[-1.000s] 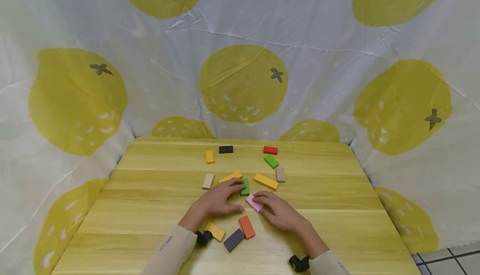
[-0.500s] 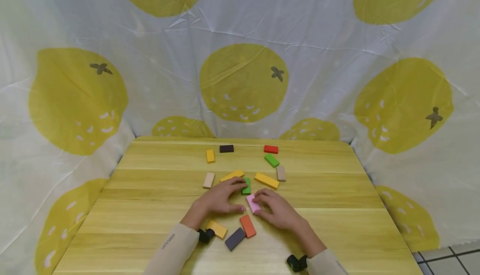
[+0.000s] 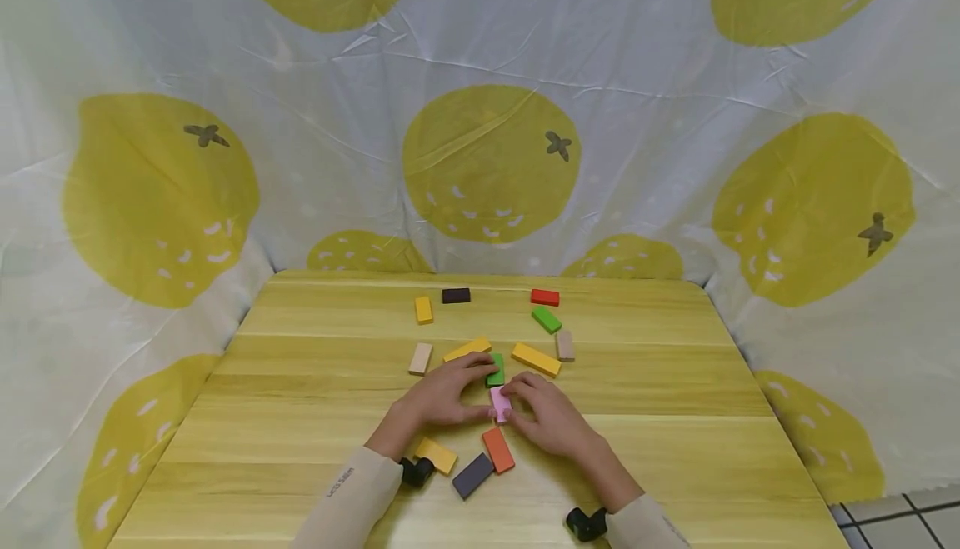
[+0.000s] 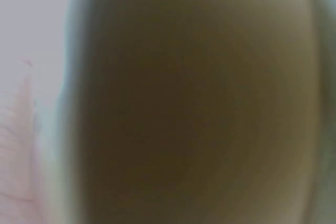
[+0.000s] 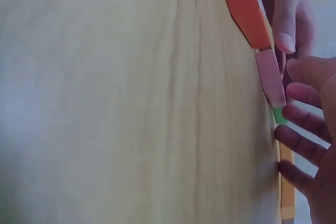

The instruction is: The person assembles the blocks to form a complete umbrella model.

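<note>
Both hands meet around a pink wooden block (image 3: 497, 404) near the middle of the table. My right hand (image 3: 553, 418) has its thumb and index fingertip on this block. In the right wrist view, its other fingers are spread and hold nothing. My left hand (image 3: 442, 391) is relaxed, its fingertips at a green block (image 3: 496, 378) just beyond the pink one and its thumb tip at the pink block's left side. An orange-red block (image 3: 498, 451) lies right below the pink one, its corner at a dark grey block (image 3: 474, 476). The left wrist view is mostly blocked by a blurred brown shape.
A yellow block (image 3: 436, 455) lies by the left wrist. Two long yellow blocks (image 3: 468, 349) slant beyond the hands, with a beige block (image 3: 421, 359) on the left. Farther back lie black (image 3: 456, 296), red (image 3: 545, 297) and green (image 3: 547, 320) blocks. A lemon-print curtain (image 3: 491, 164) surrounds the table.
The pink block has turned from slanted to nearly in line with the green one and shifted slightly left, the right fingers moving with it. The left hand has stayed nearly still.
</note>
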Demonstrator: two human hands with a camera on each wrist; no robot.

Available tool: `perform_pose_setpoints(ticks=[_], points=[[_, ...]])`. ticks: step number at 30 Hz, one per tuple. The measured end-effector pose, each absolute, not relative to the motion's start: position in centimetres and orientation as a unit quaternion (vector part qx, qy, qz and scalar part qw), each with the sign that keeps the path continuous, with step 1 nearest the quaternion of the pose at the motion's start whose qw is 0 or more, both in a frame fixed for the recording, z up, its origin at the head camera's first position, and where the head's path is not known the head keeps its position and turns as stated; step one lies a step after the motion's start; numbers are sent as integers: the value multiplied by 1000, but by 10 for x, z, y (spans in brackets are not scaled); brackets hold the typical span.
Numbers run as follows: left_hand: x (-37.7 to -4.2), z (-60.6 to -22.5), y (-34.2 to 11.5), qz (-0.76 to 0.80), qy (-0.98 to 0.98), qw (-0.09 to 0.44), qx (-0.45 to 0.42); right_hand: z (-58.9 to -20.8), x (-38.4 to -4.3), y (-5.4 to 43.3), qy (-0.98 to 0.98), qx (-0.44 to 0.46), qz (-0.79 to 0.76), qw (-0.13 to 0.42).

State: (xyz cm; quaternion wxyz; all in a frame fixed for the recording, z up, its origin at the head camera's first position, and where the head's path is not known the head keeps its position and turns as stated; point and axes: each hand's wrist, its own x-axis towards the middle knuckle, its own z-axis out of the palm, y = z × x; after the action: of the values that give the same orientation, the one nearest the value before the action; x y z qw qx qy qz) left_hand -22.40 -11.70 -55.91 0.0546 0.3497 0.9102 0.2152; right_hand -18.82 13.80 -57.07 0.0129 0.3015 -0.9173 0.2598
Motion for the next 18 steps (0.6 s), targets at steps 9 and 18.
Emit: perform_pose_setpoints(ticks=[9, 18], points=[[-222, -561, -115, 215, 921, 48, 321, -573, -187, 138, -921, 281, 269, 2], [-222, -562, -114, 227, 920, 44, 316, -572, -188, 132, -923, 281, 262, 36]])
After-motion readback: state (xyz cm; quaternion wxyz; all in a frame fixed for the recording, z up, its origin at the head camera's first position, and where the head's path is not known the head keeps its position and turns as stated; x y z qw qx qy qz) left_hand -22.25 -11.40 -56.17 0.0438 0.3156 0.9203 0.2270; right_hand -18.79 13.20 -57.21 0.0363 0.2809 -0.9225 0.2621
